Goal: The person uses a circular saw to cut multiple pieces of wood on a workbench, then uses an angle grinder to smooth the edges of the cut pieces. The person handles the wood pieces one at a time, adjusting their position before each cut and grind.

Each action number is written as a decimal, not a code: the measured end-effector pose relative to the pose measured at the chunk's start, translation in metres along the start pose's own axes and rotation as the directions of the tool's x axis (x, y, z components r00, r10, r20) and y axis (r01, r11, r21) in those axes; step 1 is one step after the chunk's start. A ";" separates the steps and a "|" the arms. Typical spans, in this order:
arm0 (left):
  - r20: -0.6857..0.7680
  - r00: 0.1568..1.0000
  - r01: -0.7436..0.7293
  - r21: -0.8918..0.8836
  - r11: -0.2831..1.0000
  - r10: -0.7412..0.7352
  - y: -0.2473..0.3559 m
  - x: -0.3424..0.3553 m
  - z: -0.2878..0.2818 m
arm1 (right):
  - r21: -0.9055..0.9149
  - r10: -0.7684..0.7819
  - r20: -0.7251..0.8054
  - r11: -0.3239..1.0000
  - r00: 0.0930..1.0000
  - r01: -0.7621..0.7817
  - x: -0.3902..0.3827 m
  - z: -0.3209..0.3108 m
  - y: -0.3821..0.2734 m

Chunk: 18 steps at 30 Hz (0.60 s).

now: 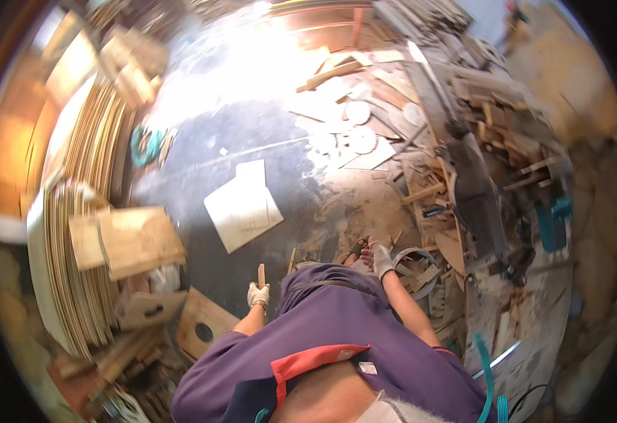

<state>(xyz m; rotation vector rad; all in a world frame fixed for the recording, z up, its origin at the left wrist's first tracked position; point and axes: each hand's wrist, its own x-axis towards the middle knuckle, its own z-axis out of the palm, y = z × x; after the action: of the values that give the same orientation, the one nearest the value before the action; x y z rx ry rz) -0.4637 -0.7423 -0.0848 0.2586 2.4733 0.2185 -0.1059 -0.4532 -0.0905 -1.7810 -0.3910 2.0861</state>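
My left hand (257, 295), in a pale work glove, is closed around a short wooden strip (262, 273) that points up and away from me. My right hand (381, 260), also gloved, hangs low beside my sandalled foot (358, 249). Its fingers look stretched out, and I see nothing held in them. Ahead on the dark floor lie a pale square board (234, 218) and a smaller pale piece (252, 173) overlapping it.
Stacked panels (62, 275) stand at left, with plywood pieces (143, 242) against them. A board with a round hole (206, 326) is near my left arm. Wood scraps (421, 190) and white discs (358, 113) litter the right side. A round tub (421, 271) holds offcuts.
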 end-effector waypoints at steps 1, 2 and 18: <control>0.018 1.000 -0.026 0.024 0.999 0.026 0.027 0.002 -0.002 | 0.175 -0.081 0.018 0.982 0.997 0.076 0.000 -0.013 -0.008; -0.027 0.994 -0.107 0.013 0.994 0.107 0.051 0.006 0.000 | 0.329 -0.166 0.038 0.933 0.985 0.144 0.000 -0.024 -0.018; 0.057 0.941 -0.335 0.006 0.942 0.334 0.218 0.028 0.090 | 0.824 -0.174 -0.249 0.479 0.953 0.303 0.011 -0.059 -0.158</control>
<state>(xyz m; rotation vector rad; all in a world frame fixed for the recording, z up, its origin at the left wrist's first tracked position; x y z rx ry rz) -0.4013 -0.5163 -0.1239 0.6851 2.3632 0.3299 -0.0342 -0.3091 -0.0406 -1.1226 0.3947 1.4850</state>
